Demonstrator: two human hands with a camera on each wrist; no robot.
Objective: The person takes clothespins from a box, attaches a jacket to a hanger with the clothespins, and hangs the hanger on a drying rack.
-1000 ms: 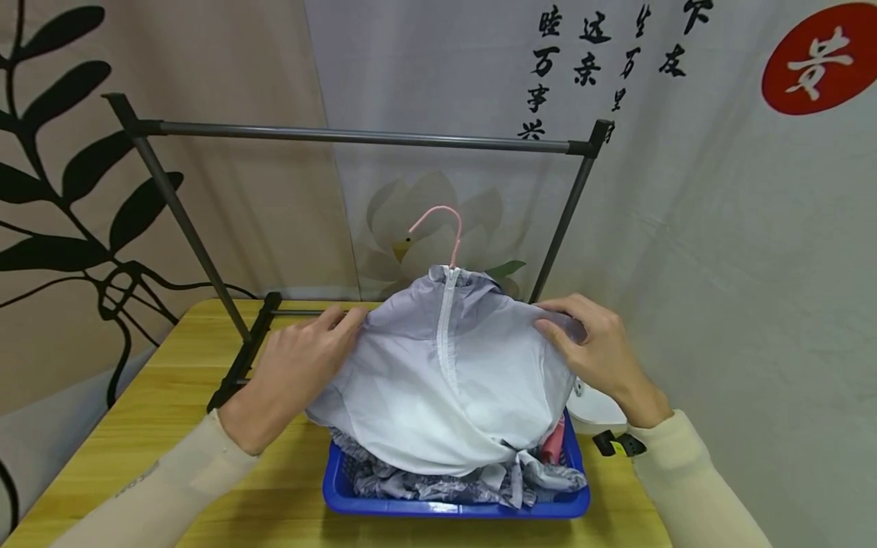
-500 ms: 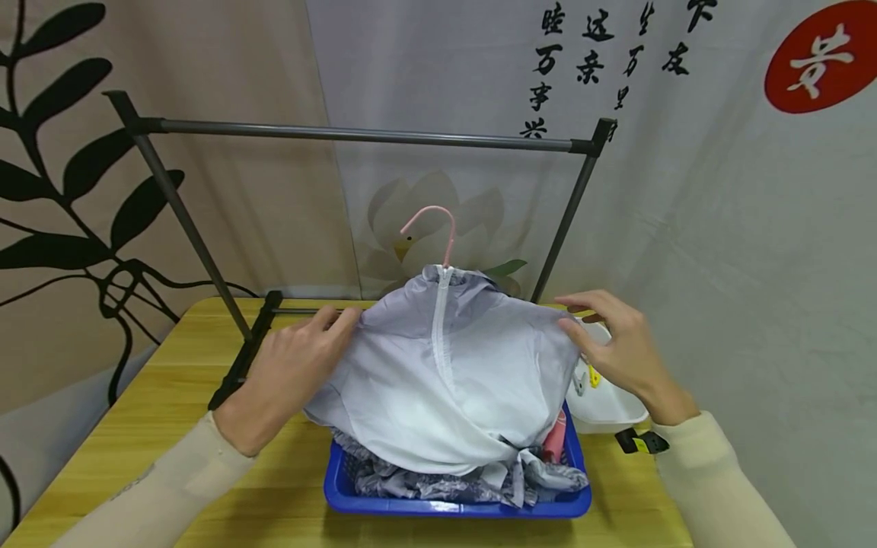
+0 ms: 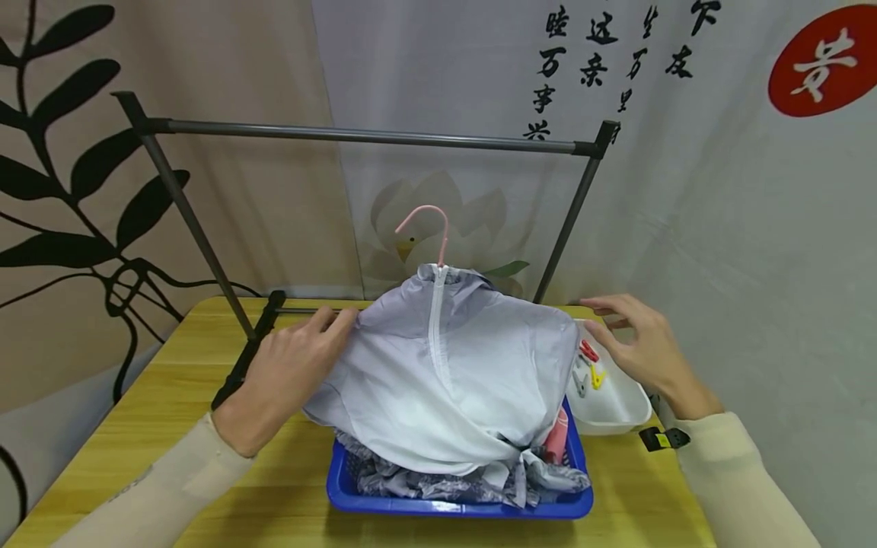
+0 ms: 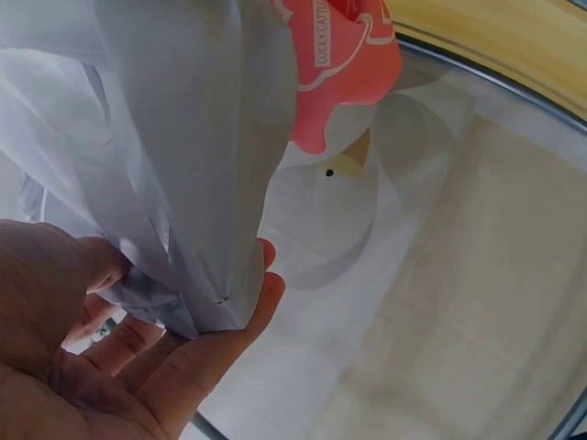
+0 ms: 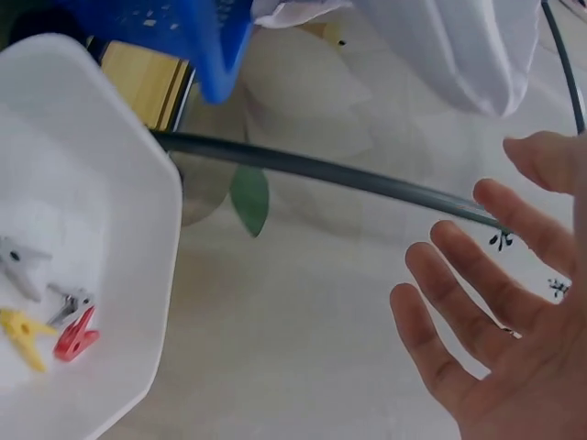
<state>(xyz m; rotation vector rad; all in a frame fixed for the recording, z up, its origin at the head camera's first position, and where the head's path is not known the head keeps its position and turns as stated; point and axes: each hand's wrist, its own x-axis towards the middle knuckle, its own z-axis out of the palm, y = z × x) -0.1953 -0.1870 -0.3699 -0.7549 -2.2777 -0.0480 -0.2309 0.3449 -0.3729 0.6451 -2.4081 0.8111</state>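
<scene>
A pale grey-white zip jacket hangs on a hanger whose pink hook sticks up from its collar. My left hand pinches the jacket's left shoulder; in the left wrist view, thumb and fingers lie on either side of the fabric. My right hand is off the jacket, to the right of its other shoulder. Its fingers are spread and hold nothing in the right wrist view. The hanger's arms are hidden inside the jacket.
Below the jacket, a blue basket holds grey patterned clothes and a pink-red item. A white tray with several clothespins stands right of it. A dark rack rises behind on the wooden table.
My right hand has let go of the jacket's right shoulder and moved right, uncovering the white tray. The hook has tilted slightly left; my left hand keeps its grip.
</scene>
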